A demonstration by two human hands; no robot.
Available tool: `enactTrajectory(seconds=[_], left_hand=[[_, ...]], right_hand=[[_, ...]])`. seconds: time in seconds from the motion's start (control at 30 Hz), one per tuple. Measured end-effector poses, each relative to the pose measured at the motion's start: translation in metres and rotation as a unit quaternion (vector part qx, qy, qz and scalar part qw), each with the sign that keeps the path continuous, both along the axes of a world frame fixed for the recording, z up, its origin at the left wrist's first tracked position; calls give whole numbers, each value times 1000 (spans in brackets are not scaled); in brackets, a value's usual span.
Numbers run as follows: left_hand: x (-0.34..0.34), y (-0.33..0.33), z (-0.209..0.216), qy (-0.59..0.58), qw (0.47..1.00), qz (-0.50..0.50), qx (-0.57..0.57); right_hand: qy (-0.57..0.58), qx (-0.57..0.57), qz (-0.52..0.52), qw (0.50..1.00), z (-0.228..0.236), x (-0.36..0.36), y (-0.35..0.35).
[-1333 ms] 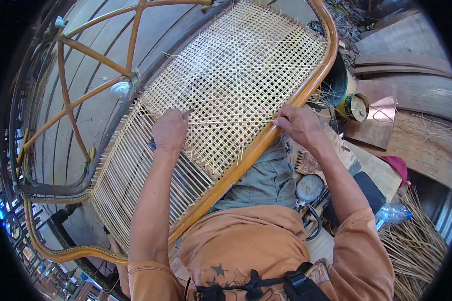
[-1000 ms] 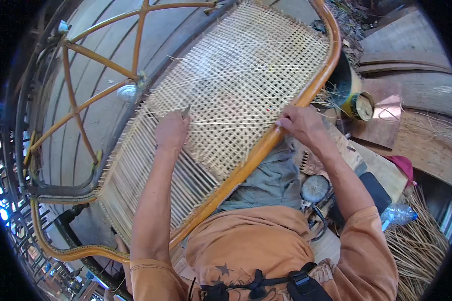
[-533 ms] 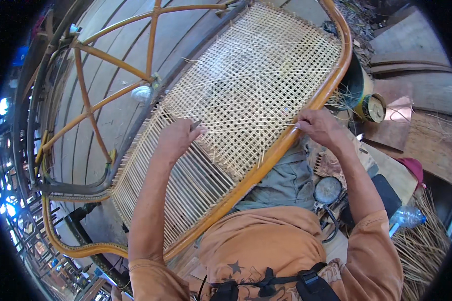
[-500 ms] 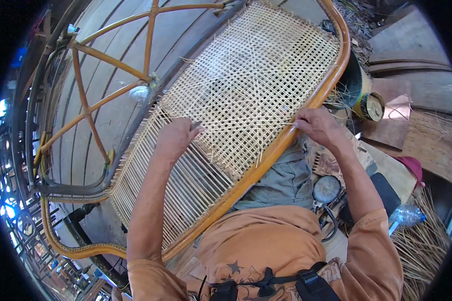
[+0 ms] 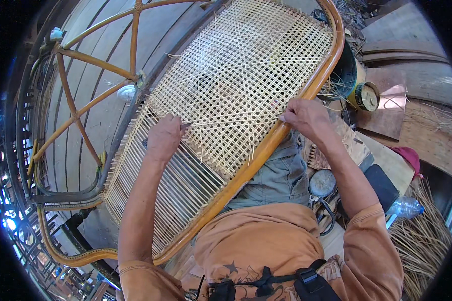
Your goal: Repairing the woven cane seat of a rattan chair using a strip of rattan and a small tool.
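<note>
A woven cane panel (image 5: 236, 75) lies across my lap in a curved, glossy rattan frame (image 5: 266, 150). Its upper part is an open lattice; its lower left shows bare parallel strands (image 5: 173, 200). My left hand (image 5: 163, 139) is closed around a small dark pointed tool (image 5: 186, 125), whose tip rests at the lattice's lower edge; the fingers hide most of it. At the frame's near right rail my right hand (image 5: 309, 118) is closed in a pinch. A thin pale cane strand seems to run into its fingertips, largely hidden.
Bent rattan poles (image 5: 93, 113) with crossed braces stand at the left over slatted boards. To the right are a dark bucket (image 5: 346, 70), a yellow tin (image 5: 366, 96), wooden boards (image 5: 381, 108), a plastic bottle (image 5: 406, 206) and a bundle of loose cane (image 5: 422, 241).
The whole view has shifted slightly, so panel and hands appear a little further left. Both hands keep their grips, the left still at the lattice edge and the right at the rail.
</note>
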State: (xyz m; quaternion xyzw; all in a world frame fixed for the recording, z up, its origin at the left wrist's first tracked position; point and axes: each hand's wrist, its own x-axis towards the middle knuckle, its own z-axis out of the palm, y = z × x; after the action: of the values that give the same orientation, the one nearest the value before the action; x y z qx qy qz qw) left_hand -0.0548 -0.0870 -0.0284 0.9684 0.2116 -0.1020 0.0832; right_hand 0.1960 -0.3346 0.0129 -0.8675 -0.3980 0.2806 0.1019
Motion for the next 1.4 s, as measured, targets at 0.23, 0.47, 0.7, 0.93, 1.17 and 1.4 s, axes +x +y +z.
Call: enactTrajectory(seconds=[0.23, 0.47, 0.7, 0.93, 1.17, 1.4], left_hand=[[-4, 3, -1, 14, 1000, 4, 10], [-7, 9, 1, 24, 997, 60, -51], [-24, 24, 9, 21, 918, 200, -342], [-29, 19, 32, 45, 846, 239, -475], [-32, 22, 22, 41, 820, 284, -495], [35, -38, 52, -177, 957, 182, -143]], right_hand=[[-33, 9, -12, 999, -5, -4, 0], [98, 69, -39, 992, -6, 8, -12], [57, 98, -8, 993, -10, 7, -12], [56, 86, -7, 995, -13, 9, -11], [52, 49, -20, 997, -1, 10, -12], [68, 80, -3, 994, -8, 8, -14]])
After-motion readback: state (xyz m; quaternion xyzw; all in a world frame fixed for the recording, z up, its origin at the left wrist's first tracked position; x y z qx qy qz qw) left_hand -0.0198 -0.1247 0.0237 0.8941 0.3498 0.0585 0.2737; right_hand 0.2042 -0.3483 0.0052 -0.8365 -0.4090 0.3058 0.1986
